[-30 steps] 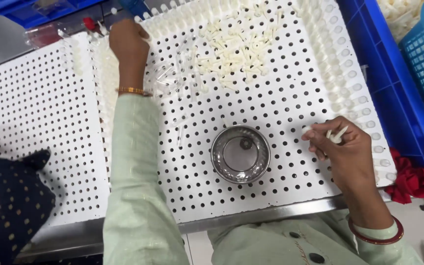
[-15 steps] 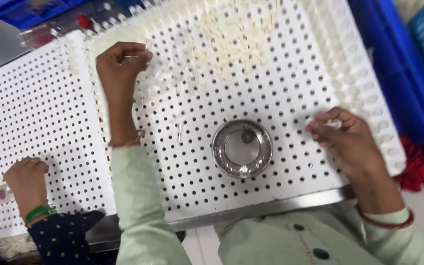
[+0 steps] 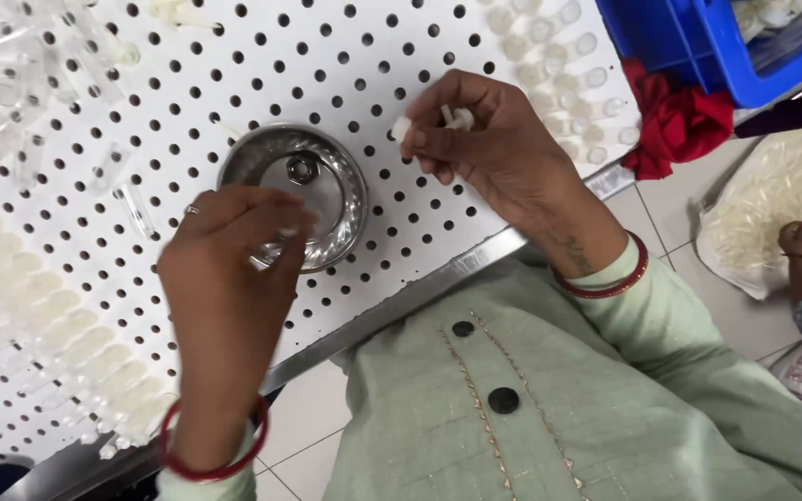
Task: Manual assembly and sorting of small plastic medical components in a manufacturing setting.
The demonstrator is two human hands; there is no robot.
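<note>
My right hand [image 3: 498, 153] is closed around a few small white plastic pieces [image 3: 458, 118], fingertips pinching one just beyond the steel bowl [image 3: 306, 193]; my left hand [image 3: 234, 250] hovers over the bowl's near rim, fingers curled together, though the blur hides whether it holds anything; I judge it best to keep the pinch light and line each piece squarely over a hole in the white perforated board [image 3: 392, 250] under both hands.

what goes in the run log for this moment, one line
left hand: fingers pinched over round steel bowl | right hand: holding small white plastic pieces | surface: white perforated board | bowl: one metal nut
</note>
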